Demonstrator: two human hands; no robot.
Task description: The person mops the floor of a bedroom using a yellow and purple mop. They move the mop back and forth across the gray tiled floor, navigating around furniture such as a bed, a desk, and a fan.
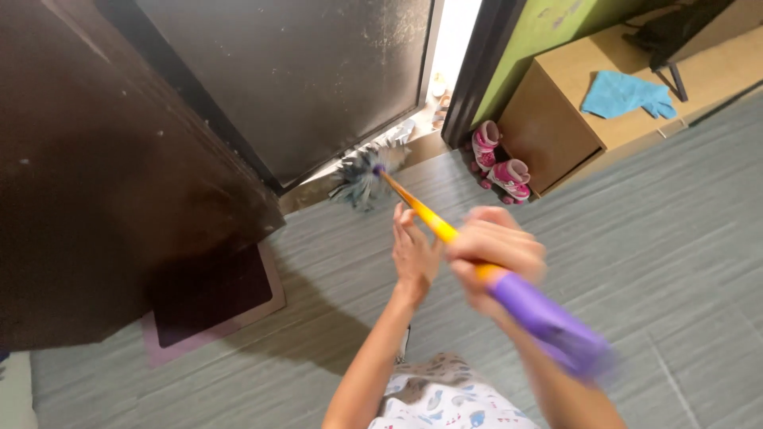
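Both hands grip one duster [445, 230]: right hand [497, 254] wrapped, left hand [413, 250] flat alongside; two pink skates [497, 163] upper right, open floor [675, 238] right.

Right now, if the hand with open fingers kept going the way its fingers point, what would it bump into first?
The left hand points up along the orange-and-purple duster stick. Going straight on, it would probably meet the fluffy grey feather head first, then the dark door behind it; depth is hard to judge.

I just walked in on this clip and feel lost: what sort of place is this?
Most likely the entryway of a home. A dark door stands ajar to daylight, small pink skates sit on the floor beside a low wooden cabinet, and a doormat lies on the grey floor.
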